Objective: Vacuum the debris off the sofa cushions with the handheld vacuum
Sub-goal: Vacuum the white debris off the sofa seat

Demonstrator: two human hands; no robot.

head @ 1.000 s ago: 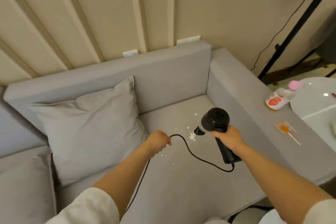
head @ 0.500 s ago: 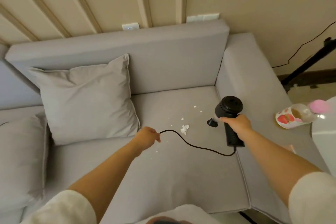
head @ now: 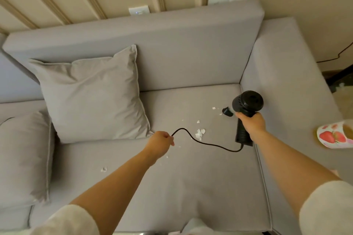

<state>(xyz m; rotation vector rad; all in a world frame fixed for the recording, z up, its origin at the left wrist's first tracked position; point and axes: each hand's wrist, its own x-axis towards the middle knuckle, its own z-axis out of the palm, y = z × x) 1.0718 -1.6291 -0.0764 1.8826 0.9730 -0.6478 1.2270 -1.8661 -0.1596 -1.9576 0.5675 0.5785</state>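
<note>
Head view. Right hand [head: 252, 123] clenched on the handle of the black vacuum [head: 246, 108], nozzle pointing left above the seat cushion [head: 191, 187]. Left hand [head: 160, 144] pinches the cord [head: 206, 144]. White debris [head: 199, 133] lies on the cushion between the hands, below-left of the nozzle.

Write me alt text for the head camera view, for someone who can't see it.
A person's right hand holds a black handheld vacuum over a grey sofa seat strewn with white debris. Their left hand holds up its black cord. A grey pillow leans against the backrest.
</note>
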